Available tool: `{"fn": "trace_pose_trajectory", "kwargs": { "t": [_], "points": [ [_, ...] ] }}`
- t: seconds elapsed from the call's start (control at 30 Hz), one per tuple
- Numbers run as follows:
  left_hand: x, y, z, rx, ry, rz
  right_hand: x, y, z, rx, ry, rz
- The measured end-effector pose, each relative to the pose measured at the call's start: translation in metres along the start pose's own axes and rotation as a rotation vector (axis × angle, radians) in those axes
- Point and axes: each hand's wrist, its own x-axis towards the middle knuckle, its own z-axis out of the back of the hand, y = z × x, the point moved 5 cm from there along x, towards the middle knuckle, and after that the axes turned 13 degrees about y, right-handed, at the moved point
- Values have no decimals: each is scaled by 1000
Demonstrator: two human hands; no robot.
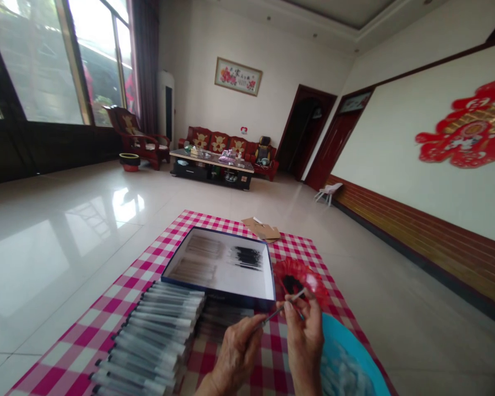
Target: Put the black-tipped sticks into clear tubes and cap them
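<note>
My left hand [238, 347] pinches one end of a slim pen [274, 315], and my right hand [304, 330] has its fingers closed around the other end. The pen slants up to the right over the table; its exact parts are too blurred to make out. Left of my hands lies a thick stack of pens [157, 330] with frosted barrels and pale caps. Beyond them a shallow white box [226, 275] with a dark blue rim holds clear thin tubes [196, 269] and a bunch of black pieces [247, 257].
A red dish [319, 278] with black bits stands behind my right hand. At the right edge is a blue basin [334, 330] holding whitish pieces. Cardboard [266, 230] lies at the back of the checked tablecloth [148, 258]. A low table [210, 159] and sofa are far off.
</note>
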Motion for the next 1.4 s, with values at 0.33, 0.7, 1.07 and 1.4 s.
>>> {"fn": "trace_pose_trajectory", "kwargs": {
  "t": [0.33, 0.7, 1.07, 1.4],
  "points": [
    [-2, 11, 2, 316, -24, 42, -14, -25, -30, -67, 82, 28],
    [-2, 12, 12, 274, -145, 47, -21, -21, -44, -372, 224, 112],
    [-2, 13, 8, 265, -142, -24, 135, -49, 51, -1065, 466, -4],
    [-2, 17, 9, 261, -103, -27, 149, -84, 51, -1240, 775, 16]
  ]
}}
